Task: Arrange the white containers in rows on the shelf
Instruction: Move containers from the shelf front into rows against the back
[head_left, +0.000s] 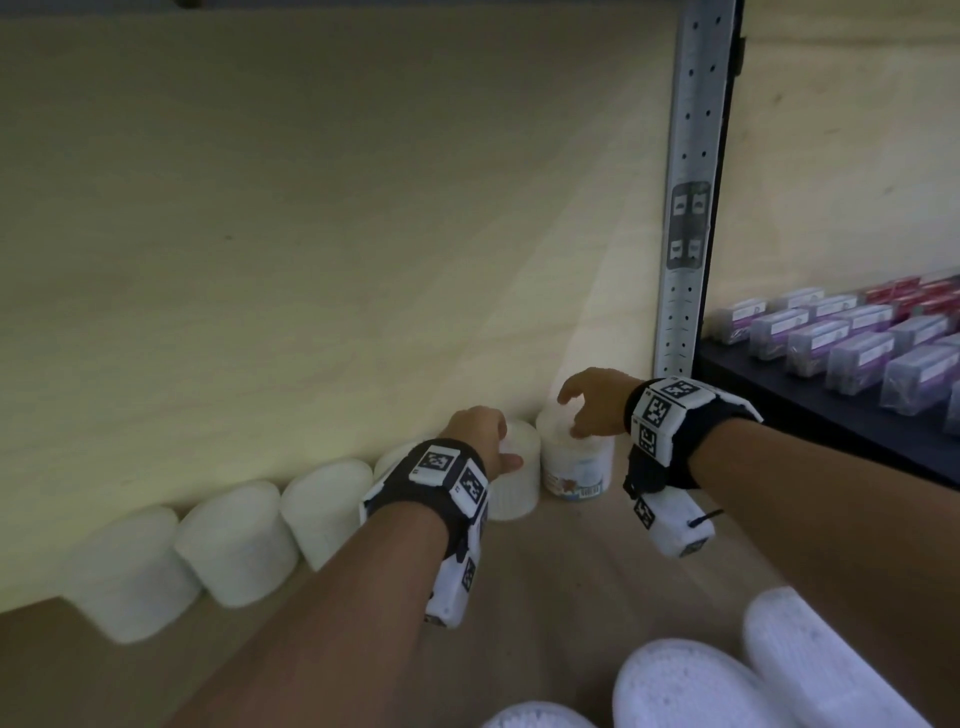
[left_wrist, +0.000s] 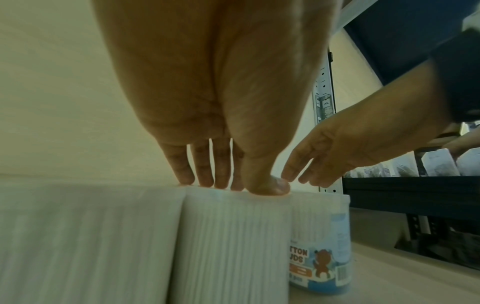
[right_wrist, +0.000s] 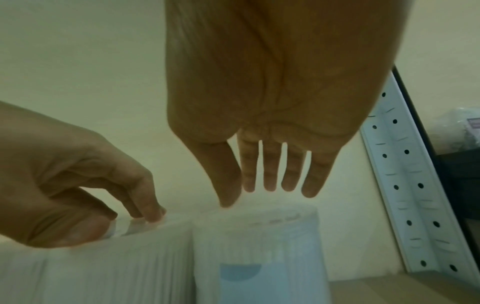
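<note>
Three white containers (head_left: 691, 686) nearest camera, lower right of head view, loose on shelf (head_left: 597, 545). Lower left to centre: row of white containers (head_left: 234, 540) against back panel (head_left: 311, 208), sides touching. Left hand (head_left: 480, 434) fingers curled down onto ribbed container (head_left: 514, 478), thumb and fingertips on lid rim. Labelled container (head_left: 576, 462) at row's right end, beside metal upright (head_left: 691, 208). Right hand (head_left: 595, 400) above it, fingers relaxed, spread, thumb tip near lid. Boxed goods (head_left: 857, 338) right.
</note>
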